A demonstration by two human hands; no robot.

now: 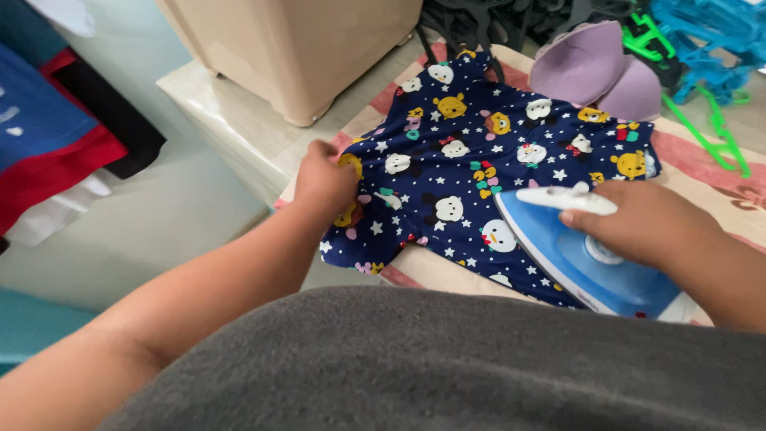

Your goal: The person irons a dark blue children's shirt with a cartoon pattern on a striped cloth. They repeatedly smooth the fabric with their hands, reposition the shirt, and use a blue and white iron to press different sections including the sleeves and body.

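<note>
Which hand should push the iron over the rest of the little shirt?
Probably the right hand: it already grips the blue iron resting on the navy shirt. The left hand pinches the shirt's left edge, holding it flat.

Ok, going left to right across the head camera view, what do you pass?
Red and blue clothes → left hand pinching the navy cartoon-print garment → blue iron under the right hand → green hanger.

pale tiled floor (159, 215) at left; beige plastic bin (295, 48) top centre; clothes hangers (702, 48) upper right
</note>
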